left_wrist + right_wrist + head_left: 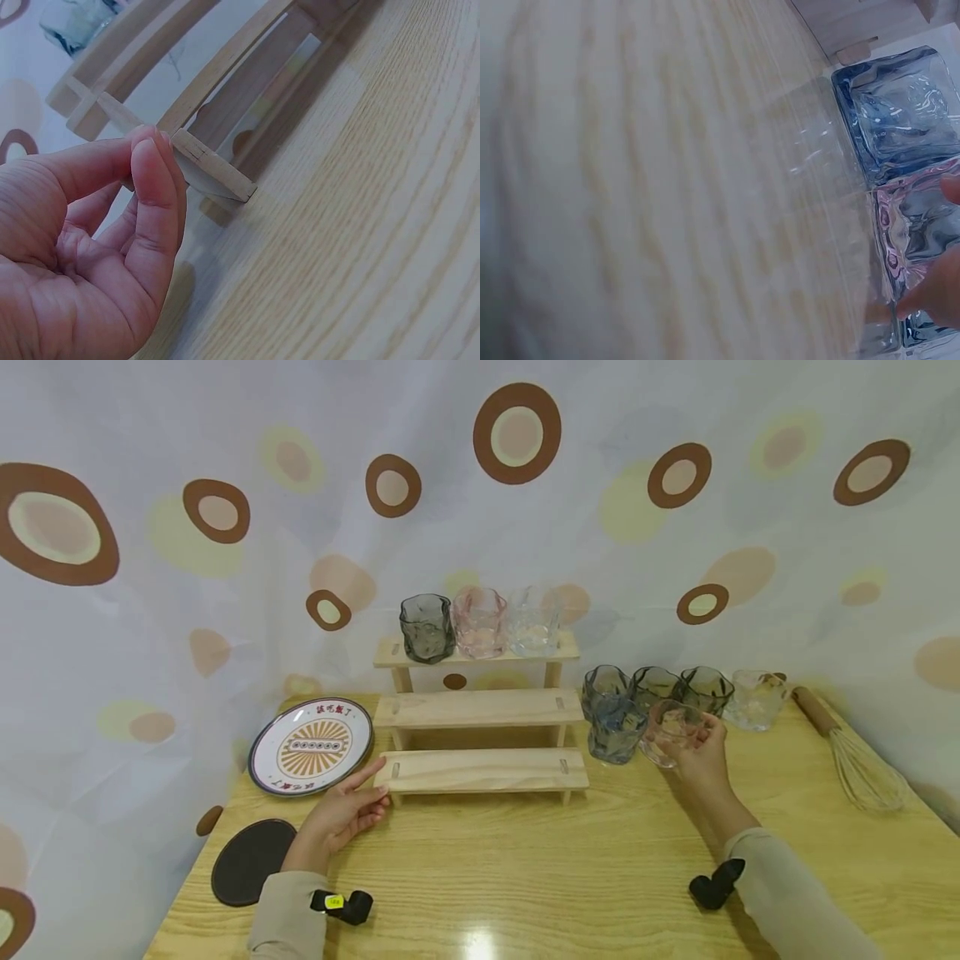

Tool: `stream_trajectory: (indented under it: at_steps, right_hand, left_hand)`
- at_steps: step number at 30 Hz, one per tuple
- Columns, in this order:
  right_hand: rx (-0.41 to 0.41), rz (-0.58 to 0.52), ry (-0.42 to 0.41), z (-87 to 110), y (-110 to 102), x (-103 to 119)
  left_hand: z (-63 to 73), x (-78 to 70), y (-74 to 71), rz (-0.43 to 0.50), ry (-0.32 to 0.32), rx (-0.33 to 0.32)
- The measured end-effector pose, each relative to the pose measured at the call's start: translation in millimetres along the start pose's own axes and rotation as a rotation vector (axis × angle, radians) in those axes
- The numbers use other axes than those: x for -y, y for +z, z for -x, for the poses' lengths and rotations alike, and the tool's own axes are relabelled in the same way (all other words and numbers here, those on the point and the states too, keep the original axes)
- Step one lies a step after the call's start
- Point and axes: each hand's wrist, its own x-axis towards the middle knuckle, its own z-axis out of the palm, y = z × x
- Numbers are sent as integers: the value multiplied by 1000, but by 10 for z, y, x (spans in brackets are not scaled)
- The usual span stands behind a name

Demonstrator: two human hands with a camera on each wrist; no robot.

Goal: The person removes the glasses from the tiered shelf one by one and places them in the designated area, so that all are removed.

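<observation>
A three-tier wooden stand (480, 770) is at the middle of the table, and my left hand (347, 812) pinches the left end of its lowest board between thumb and fingers. In the left wrist view the fingertips (154, 142) meet at that board's corner. Over on the right, my right hand (707, 758) grips a clear pinkish glass (660, 750) by its right side. That glass stands beside a blue glass (615, 737). On the stand's top tier are a grey glass (427, 631), a pink glass (480, 627) and a clear glass (534, 625).
Behind the blue and pinkish glasses stand several grey glasses (707, 689) and a clear glass (756, 702). A whisk (862, 760) with a wooden handle lies at the far right. To the left are a patterned plate (270, 752) and a black round mat (251, 864). A patterned curtain (450, 543) hangs behind.
</observation>
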Motion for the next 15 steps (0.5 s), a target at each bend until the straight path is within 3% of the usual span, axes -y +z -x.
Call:
stream_trajectory:
  at_steps: [10,15]
  right_hand:
    - [-2,59,-33,-27,-10,-11]
    - [9,17,-5,-6,3,13]
  left_hand:
    - [0,-11,0,-17,3,1]
    - [3,4,1,-11,3,1]
